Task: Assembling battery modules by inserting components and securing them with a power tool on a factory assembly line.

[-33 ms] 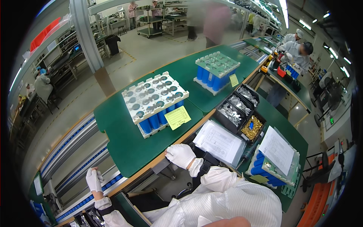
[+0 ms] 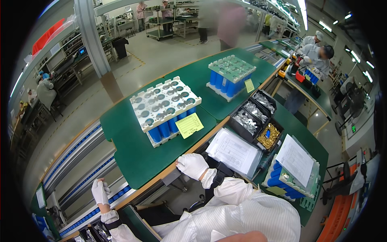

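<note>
My left hand [image 2: 100,192], in a white glove, rests by the roller conveyor [image 2: 119,194] with its fingers loosely curled. Nothing shows in it. My right hand [image 2: 192,165], gloved as well, lies closed at the wooden front edge of the green table [image 2: 137,167] and appears to hold nothing. Beyond it stands a battery pack of blue cylindrical cells [image 2: 163,130] in a white plastic holder [image 2: 155,103]. A yellow label [image 2: 189,125] hangs on that pack's near side. Farther back sits a second pack of blue cells [image 2: 225,85] under a greenish holder [image 2: 232,64].
Black bins [image 2: 246,121] of silvery metal pieces and a bin of brass-coloured parts [image 2: 269,136] stand right of centre. Papers [image 2: 234,150] lie before them. Another blue-cell pack [image 2: 282,177] carries a sheet [image 2: 295,159]. Co-workers [image 2: 314,56] work at the far right.
</note>
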Available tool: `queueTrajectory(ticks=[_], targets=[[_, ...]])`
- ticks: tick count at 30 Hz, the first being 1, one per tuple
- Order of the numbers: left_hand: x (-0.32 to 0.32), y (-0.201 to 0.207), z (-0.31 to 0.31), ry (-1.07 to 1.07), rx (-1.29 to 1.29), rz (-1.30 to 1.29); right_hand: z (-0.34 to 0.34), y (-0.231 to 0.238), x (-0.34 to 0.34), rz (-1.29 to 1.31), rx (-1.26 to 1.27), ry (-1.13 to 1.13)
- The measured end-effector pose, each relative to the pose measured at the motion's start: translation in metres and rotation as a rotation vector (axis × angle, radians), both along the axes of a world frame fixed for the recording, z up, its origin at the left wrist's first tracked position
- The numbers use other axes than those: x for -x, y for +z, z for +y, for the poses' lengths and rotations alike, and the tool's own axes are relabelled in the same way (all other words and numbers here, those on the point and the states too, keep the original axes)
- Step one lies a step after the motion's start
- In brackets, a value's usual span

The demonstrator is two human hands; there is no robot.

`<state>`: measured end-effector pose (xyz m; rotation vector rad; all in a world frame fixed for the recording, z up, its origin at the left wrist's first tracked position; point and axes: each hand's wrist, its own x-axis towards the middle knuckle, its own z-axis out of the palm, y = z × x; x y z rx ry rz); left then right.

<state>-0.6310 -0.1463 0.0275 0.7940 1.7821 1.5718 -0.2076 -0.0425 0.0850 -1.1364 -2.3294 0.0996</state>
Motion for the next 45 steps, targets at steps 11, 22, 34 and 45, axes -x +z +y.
queueTrajectory(ticks=[11, 22, 34, 45], targets=[[-0.001, -0.003, 0.003, 0.011, -0.011, 0.025, 0.000, 0.000, -0.001, -0.003, 0.009, -0.003], [0.010, -0.015, 0.003, -0.012, -0.029, 0.032, 0.003, -0.006, -0.002, 0.009, 0.058, 0.019], [0.010, -0.013, 0.003, -0.013, -0.031, 0.030, 0.002, -0.007, -0.003, 0.010, 0.038, 0.012], [0.007, -0.011, 0.003, -0.006, -0.026, 0.034, 0.003, -0.006, -0.003, 0.026, 0.048, 0.018]])
